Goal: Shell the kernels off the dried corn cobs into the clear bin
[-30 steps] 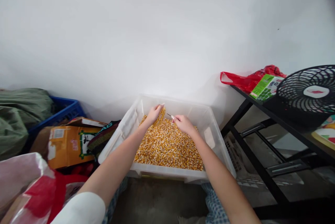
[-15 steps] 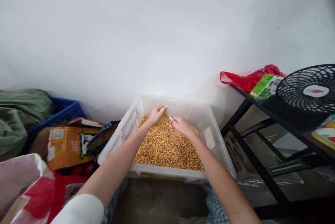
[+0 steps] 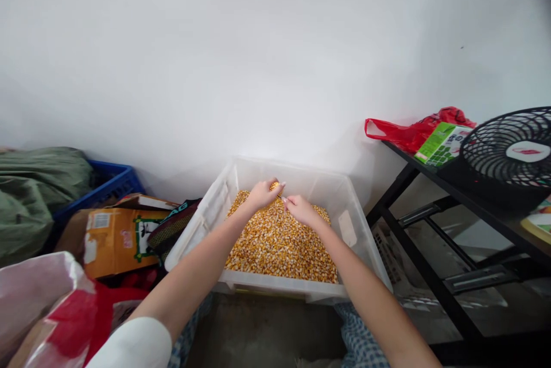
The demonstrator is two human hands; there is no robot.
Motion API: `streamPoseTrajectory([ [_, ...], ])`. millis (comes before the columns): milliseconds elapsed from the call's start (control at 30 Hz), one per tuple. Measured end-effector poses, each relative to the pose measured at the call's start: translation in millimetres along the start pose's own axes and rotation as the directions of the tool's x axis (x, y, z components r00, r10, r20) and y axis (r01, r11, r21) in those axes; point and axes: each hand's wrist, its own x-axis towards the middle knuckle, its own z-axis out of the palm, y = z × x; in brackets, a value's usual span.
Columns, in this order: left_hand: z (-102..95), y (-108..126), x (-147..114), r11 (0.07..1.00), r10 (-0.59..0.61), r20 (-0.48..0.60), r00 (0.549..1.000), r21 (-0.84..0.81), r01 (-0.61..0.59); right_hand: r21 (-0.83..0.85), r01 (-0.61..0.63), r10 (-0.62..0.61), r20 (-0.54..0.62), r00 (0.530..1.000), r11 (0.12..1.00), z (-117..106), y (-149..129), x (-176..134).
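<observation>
My left hand [image 3: 262,194] is closed around a corn cob [image 3: 275,185], whose yellow kernels show past the fingers. Close on its right, my right hand [image 3: 301,210] is pinched, with the thumb toward the cob. A thin metal tool showed from these fingers in the earlier frame; now its tip is mostly hidden between the hands. Beneath both hands, loose corn kernels [image 3: 282,247] are heaped in a translucent plastic bin [image 3: 365,241].
A black shelf unit [image 3: 426,256] on the right bears a red plastic bag [image 3: 407,134], a green-and-white box [image 3: 443,143] and a black fan [image 3: 512,147]. Left of the bin are an orange carton [image 3: 114,241], a mesh bag [image 3: 174,227] and a blue crate [image 3: 118,181].
My left hand has turned over the cob, covering more of it. The right hand has drawn closer to it, and the tool shows less. The whole view has shifted slightly.
</observation>
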Motion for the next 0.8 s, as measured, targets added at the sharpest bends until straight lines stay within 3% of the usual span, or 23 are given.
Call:
streamPoseTrajectory([
  [233,0.3,2,-5,0.989,0.119,0.109,0.987,0.073,-0.127,-0.033,0.086,-0.079,0.181,0.980,0.996,-4,7,-1],
  [367,1.6,4,-4,0.997,0.074,0.110,0.991,-0.029,-0.071,-0.083,0.098,-0.075,0.252,0.965,0.992,-5,10,-1],
  [433,0.4,1,-1,0.986,0.041,0.045,0.998,-0.162,-0.034,-0.085,0.069,-0.050,0.210,0.976,0.994,-8,10,-1],
  [567,-2.0,-5,7,0.922,-0.039,-0.008,0.999,-0.386,0.033,-0.039,0.066,-0.066,0.005,0.998,0.997,-15,5,1],
  [700,-0.6,-3,10,0.890,-0.090,0.030,0.996,-0.447,0.094,-0.061,0.075,-0.080,-0.072,0.994,0.995,-16,-2,0],
  [800,1.1,-1,9,0.893,-0.058,0.040,0.997,-0.446,0.070,-0.082,0.061,-0.068,-0.083,0.994,0.995,-15,-5,0],
])
